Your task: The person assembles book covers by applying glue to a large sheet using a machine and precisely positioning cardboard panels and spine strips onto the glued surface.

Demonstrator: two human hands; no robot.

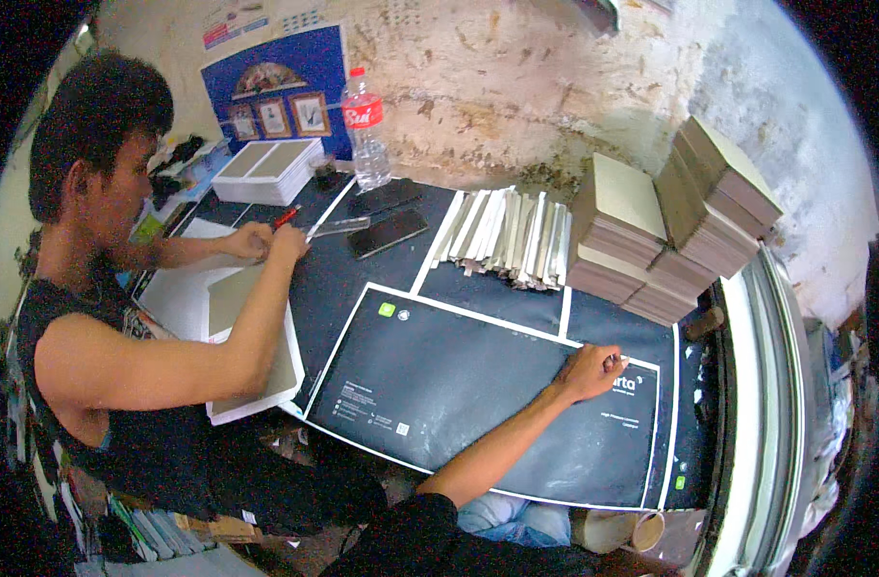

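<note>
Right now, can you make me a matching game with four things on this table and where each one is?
Things:
1. plastic bottle
2. stacks of grey boards
3. big dark sheet
4. right hand

Places:
A. piled at the table's far right
B. flat in the middle, white-edged
C. standing by the wall at the back
D. resting on the dark sheet's right part

Pairs: 1-C, 2-A, 3-B, 4-D

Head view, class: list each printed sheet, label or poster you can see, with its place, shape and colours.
Large black printed sheet with white border: table centre, under the right hand.
Clear plastic bottle, red label: standing by the wall.
Blue poster with framed pictures: on the wall, rectangular.
</note>
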